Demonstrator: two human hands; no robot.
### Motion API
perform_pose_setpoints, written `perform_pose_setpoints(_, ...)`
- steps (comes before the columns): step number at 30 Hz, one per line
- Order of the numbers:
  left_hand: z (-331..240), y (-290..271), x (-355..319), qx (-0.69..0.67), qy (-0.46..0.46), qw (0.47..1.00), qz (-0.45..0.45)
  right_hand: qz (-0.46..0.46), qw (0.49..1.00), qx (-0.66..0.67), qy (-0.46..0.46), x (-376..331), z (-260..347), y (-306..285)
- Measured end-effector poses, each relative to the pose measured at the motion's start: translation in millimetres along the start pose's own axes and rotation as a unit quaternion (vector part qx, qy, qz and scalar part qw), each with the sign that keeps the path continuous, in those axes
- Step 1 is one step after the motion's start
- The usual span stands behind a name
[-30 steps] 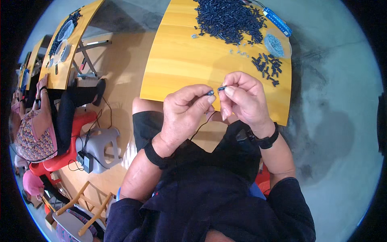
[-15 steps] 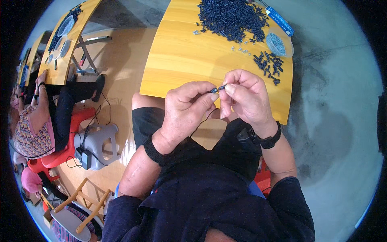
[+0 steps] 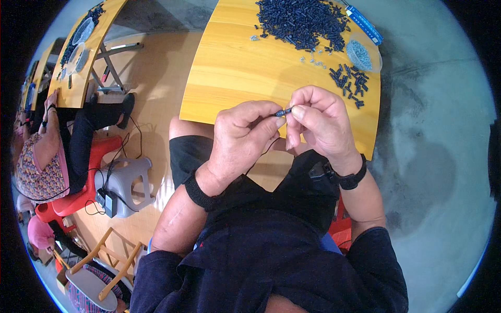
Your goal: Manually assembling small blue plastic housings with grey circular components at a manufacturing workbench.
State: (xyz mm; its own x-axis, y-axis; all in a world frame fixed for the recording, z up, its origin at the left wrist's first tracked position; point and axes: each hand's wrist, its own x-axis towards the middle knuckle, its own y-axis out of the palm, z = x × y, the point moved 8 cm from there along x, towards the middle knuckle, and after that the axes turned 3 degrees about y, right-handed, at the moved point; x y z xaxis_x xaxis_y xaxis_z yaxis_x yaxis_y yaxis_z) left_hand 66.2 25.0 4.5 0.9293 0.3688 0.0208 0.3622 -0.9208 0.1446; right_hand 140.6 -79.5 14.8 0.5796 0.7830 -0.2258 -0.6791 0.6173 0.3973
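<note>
My left hand pinches a small black cylindrical part between thumb and index finger. From the other side, my right hand grips a second small dark piece in a thumb-and-finger pinch, mostly hidden by the fingertips. The two pieces meet end to end over the table's near edge. A thin dark cord hangs below my left hand. On the yellow wooden table lie a large heap of small black parts and a smaller scatter of them at the right.
A clear bowl of small metal pieces stands at the table's right edge, near a blue box. Loose metal bits lie below the heap. To the left, another person sits at a similar table, with a grey stool behind.
The two small black pieces have come together end to end; a gap showed between them before. Both hands stay in nearly the same place, still pinching.
</note>
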Motion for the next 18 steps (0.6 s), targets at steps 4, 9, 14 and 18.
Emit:
perform_pose_setpoints(4, 4, -1, 1, 0.006, -0.003, 1.0, -0.007, 0.004, 1.0, -0.017, -0.009, 2, 0, -1)
perform_pose_setpoints(9, 8, -1, 3, 0.005, -0.002, 1.0, -0.003, -0.008, 1.0, -0.027, 0.009, 4, -1, -2)
perform_pose_setpoints(14, 10, -5, 4, 0.02, -0.003, 1.0, -0.009, -0.01, 0.999, -0.031, 0.02, 6, -1, -2)
perform_pose_setpoints(18, 11, -4, 6, 0.026, -0.021, 0.999, -0.016, -0.015, 0.999, -0.032, 0.036, 8, -3, -5)
